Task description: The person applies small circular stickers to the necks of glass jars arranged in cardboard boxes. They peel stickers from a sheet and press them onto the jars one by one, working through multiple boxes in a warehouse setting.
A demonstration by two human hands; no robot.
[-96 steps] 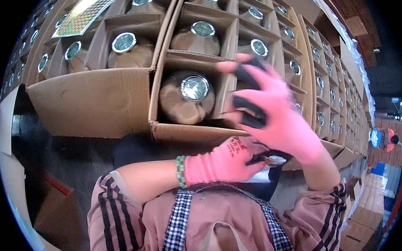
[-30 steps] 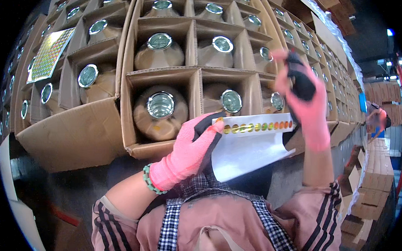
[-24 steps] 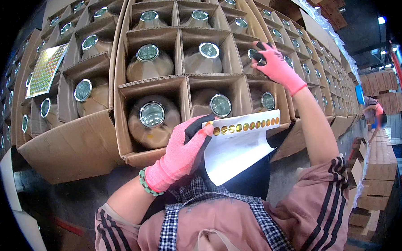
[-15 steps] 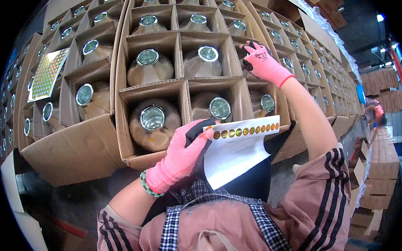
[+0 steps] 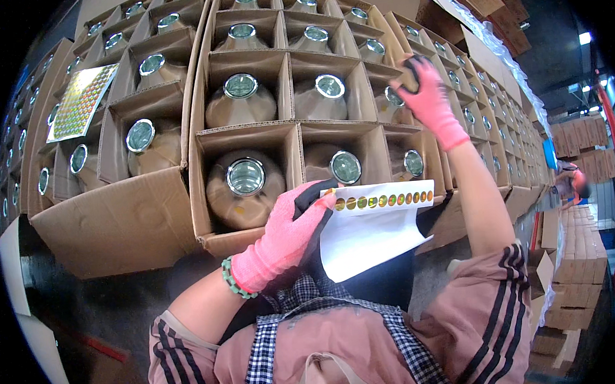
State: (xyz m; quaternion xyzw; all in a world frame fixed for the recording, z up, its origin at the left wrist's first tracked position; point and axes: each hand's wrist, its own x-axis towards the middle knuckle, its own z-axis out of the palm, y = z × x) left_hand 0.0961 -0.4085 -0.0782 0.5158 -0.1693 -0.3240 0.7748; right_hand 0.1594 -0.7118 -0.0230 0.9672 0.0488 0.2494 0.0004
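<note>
My left hand (image 5: 285,237), pink-gloved, pinches the corner of a white sticker sheet (image 5: 374,227), held low in front of the nearest carton (image 5: 252,187) of jars. A row of gold stickers (image 5: 383,200) runs along its top edge. My right hand (image 5: 427,94) reaches far out, arm stretched, fingers curled loosely over a jar lid (image 5: 394,95) in a farther cell; I can't tell if it grips anything. Another sticker sheet (image 5: 80,102) lies over cartons to the left.
</note>
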